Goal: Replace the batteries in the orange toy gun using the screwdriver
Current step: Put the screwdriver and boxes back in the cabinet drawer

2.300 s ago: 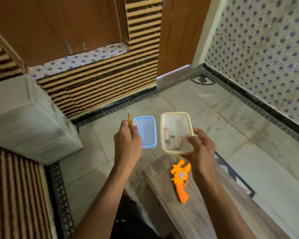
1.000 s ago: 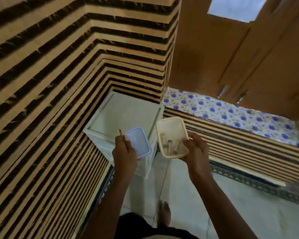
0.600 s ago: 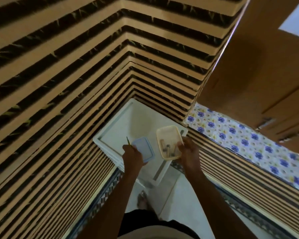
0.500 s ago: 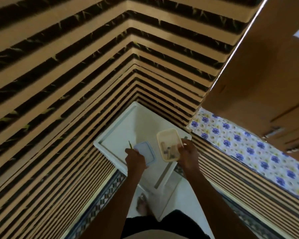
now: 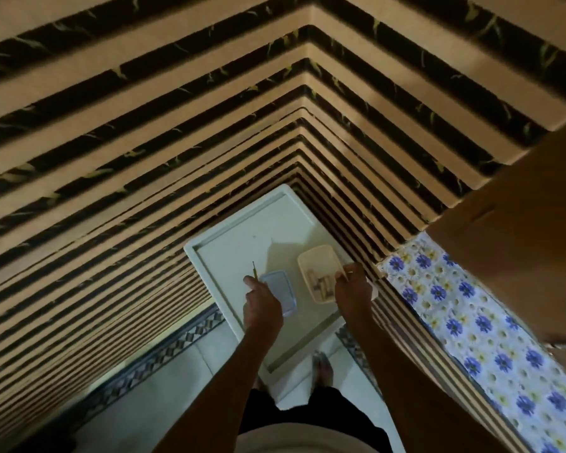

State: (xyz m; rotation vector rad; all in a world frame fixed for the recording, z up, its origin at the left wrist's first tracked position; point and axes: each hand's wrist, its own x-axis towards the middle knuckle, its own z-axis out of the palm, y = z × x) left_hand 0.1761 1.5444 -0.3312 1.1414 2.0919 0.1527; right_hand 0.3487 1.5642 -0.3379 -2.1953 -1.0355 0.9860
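Standing over a white plastic drawer unit (image 5: 239,256) in a striped-tile corner, both hands full.

The left hand (image 5: 262,307) pinched a thin screwdriver (image 5: 255,271) and the blue lid (image 5: 281,292) together. The right hand (image 5: 352,291) gripped the rim of the open beige container (image 5: 319,259), which held several batteries (image 5: 321,284), just above the unit's top surface. The orange toy gun was nowhere in view. Risk, as I judged it: with no lid on, a tilt of the container could spill batteries to the floor; the doubled-up left grip could let the screwdriver slip.
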